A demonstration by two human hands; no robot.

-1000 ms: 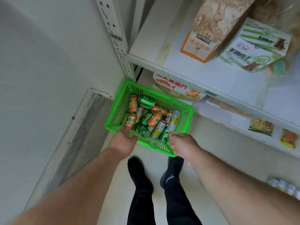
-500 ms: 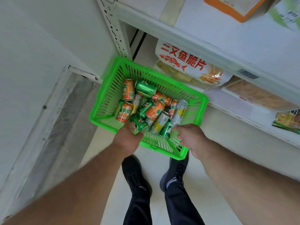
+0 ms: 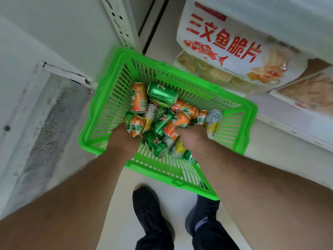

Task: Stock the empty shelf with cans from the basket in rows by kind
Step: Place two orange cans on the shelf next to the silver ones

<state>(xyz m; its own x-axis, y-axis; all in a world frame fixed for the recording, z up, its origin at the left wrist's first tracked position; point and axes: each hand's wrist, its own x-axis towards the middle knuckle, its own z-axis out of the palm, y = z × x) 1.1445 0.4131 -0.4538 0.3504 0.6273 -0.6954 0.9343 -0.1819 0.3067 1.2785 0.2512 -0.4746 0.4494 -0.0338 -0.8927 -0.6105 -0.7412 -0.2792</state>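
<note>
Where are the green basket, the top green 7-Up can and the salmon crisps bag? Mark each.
green basket (image 3: 232,103): head view, far rim.
green 7-Up can (image 3: 162,93): head view, side.
salmon crisps bag (image 3: 225,42): head view, printed front.

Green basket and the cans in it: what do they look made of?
Green basket: looks like moulded plastic, glossy, with slotted walls and a uniform bright colour. Cans, such as the green can: probably thin metal with printed labels, going by the shiny reflections on their sides.

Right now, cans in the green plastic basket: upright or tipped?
Tipped. The orange, green and white cans lie on their sides in a jumbled heap inside the green plastic basket; none clearly stands upright.
</note>
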